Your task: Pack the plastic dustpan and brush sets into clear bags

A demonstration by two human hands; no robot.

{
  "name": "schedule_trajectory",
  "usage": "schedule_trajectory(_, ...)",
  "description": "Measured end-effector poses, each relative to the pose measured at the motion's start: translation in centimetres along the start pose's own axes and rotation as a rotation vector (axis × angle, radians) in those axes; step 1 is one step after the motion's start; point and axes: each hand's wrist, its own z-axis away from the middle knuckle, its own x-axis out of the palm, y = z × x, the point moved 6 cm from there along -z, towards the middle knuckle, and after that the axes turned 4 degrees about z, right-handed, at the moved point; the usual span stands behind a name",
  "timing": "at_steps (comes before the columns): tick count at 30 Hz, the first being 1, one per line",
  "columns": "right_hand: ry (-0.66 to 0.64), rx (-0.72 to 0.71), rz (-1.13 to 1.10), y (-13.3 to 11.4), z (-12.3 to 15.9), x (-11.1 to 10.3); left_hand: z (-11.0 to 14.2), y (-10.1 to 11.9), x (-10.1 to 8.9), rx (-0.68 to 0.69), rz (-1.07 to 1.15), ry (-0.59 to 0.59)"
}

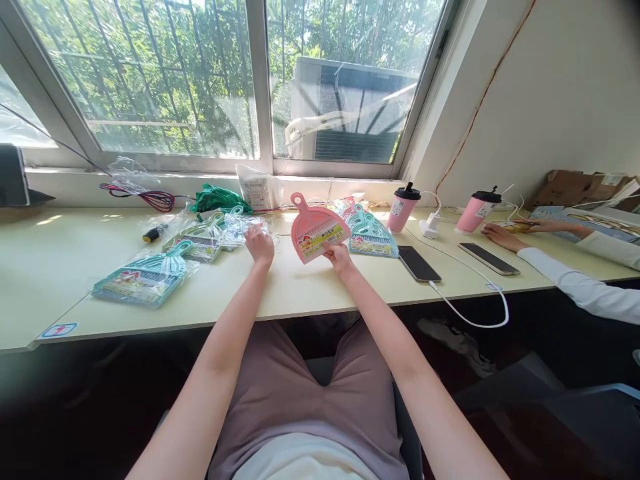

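Observation:
My right hand [339,257] grips the lower edge of a pink mini dustpan [313,225], which is held up above the table with its ring handle at the top and a printed label across it. My left hand [260,245] is closed at the edge of a crinkled clear plastic bag [241,231]; its fingertips are partly hidden. Blue-green dustpans [373,232] with labels lie right of the pink one. Farther left rest wrapped green dustpans [200,237] and a wrapped blue-green dustpan set [145,275].
Two phones [419,265] [489,259], a white cable [470,263] and pink cups [401,212] [477,212] stand to the right. Another person's hand [504,237] works there. A green bag [220,199], a screwdriver [155,233] and wires [150,197] lie near the window.

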Motion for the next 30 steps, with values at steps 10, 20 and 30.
schedule_trajectory(10,0.041,0.058,0.059,0.2,0.6,-0.3,2.6,3.1,2.7,0.342,-0.193,-0.496)
schedule_trajectory(20,-0.136,0.154,0.163,0.7,1.4,0.9,-0.1,-0.2,-0.6,0.001,-0.310,-0.132)
schedule_trajectory(30,-0.404,0.177,0.223,0.7,2.5,2.2,-0.9,-0.1,-5.0,-0.120,-0.047,0.338)
